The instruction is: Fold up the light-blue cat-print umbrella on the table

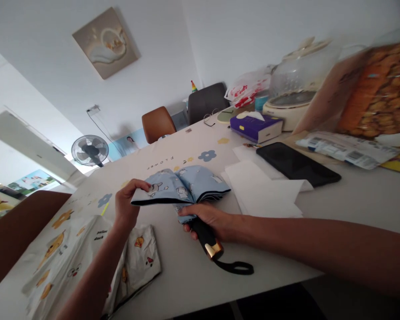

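A light blue folding umbrella (205,178) with printed figures and dark edging is held over the table, its canopy loosely folded and one panel spread to the left. My left hand (128,198) pinches the edge of that panel between thumb and fingers. Wrapped around the gathered canopy just above the black handle is my right hand (210,218). The handle (203,238) points down toward the table's near side, with a gold band and a black wrist loop (235,267). Beneath my left forearm lies a crumpled white printed cloth (143,253).
White paper sheets (263,191) and a black phone (298,163) lie right of the umbrella. Behind them are a purple tissue box (256,126), a glass-topped appliance (296,84) and a snack bag (383,89). Chairs (158,124) stand beyond the table; a fan (90,151) is at left.
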Motion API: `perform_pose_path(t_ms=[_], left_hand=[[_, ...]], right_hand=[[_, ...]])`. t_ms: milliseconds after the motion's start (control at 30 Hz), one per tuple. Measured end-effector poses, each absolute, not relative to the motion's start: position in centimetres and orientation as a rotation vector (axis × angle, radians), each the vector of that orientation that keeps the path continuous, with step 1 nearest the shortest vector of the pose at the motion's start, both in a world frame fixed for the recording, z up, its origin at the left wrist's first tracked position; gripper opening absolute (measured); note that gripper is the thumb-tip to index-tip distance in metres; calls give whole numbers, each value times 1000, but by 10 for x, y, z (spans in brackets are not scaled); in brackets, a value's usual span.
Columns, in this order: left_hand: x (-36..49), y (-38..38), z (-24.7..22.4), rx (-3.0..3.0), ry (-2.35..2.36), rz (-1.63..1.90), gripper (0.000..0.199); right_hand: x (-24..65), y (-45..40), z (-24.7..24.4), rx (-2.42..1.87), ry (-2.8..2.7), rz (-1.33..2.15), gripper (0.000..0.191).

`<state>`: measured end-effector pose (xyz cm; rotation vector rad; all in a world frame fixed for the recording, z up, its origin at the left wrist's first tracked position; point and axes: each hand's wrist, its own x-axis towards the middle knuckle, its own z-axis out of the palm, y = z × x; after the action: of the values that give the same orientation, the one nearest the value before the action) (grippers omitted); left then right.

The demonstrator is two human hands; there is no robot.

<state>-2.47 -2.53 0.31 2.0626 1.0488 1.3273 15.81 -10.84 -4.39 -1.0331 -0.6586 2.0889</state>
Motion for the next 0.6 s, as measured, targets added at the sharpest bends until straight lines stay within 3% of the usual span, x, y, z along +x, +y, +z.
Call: perform_pose_path(t_ms=[300,600], left_hand=[[-42,-24,-31,1747,1061,1363,9],[-43,-30,-32,1848,1046,1308,11]], right_hand=[[161,-110,-38,-993,-638,2113,14],[163,-110,-32,-906,-579,2116,43]])
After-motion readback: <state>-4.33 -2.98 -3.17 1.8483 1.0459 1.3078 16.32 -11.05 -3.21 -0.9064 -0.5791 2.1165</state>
